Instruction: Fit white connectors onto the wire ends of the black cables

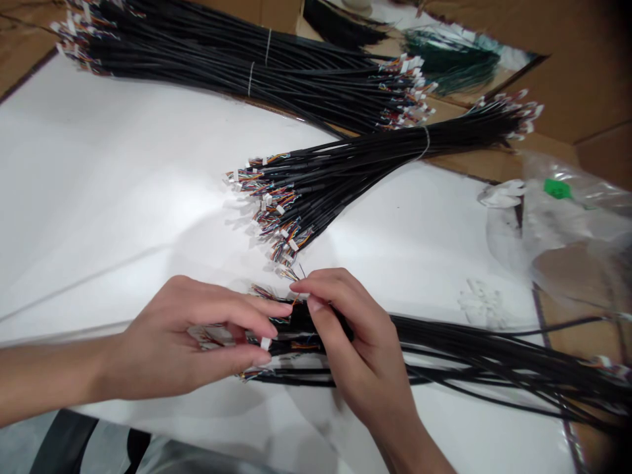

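Observation:
Between the thumb and fingers of my left hand (197, 339) is a small white connector (265, 343), pinched at its sides. My right hand (353, 342) is closed in a pinch at a thin orange wire (296, 299), just right of the left fingertips. Both hands are over a loose bundle of black cables (459, 349), whose stripped ends with thin coloured wires fan out under and beside the fingers. Part of that bundle is hidden behind the hands.
A tied bundle of black cables (365, 155) lies just beyond the hands, white connectors on its ends. Larger tied bundles (197, 59) stretch along the back. At right are a clear plastic bag (573, 224), a pile of small white connectors (481, 303) and cardboard (567, 79).

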A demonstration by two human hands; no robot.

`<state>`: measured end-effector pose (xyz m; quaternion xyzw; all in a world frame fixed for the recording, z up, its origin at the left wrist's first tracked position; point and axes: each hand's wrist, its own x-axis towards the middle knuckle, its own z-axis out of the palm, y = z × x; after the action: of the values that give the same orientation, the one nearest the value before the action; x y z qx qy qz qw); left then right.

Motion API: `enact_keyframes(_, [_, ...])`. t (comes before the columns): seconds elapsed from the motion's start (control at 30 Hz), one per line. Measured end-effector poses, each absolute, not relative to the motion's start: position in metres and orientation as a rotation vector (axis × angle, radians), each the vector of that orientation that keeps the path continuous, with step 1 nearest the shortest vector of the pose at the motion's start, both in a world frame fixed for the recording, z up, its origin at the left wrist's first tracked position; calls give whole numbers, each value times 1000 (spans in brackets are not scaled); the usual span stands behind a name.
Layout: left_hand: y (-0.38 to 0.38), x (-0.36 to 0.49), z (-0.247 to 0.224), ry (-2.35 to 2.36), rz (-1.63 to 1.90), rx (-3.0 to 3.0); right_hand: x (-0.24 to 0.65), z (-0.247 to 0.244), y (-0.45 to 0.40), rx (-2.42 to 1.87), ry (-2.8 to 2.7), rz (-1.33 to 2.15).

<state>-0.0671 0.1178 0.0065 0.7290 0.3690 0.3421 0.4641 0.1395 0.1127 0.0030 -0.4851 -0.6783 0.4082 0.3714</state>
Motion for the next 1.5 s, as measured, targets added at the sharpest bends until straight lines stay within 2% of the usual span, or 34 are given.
enact_keyframes(0.37, [118,-66,9,932,783,1734,140,5,113,-1244,-1818,954])
enact_keyframes(0.63, [124,-66,12,1128,735,1344,139,6,113,-1265,-1809,956])
enact_keyframes(0.73, [126,-66,12,1179,735,1367,139,8,112,-1265,-1807,966])
enact_keyframes(0.97, [124,-67,10,1087,830,1519,138,14,107,-1286,-1804,983])
enact_keyframes(1.5, [124,-62,14,1089,724,1059,134,14,98,-1182,-1903,841])
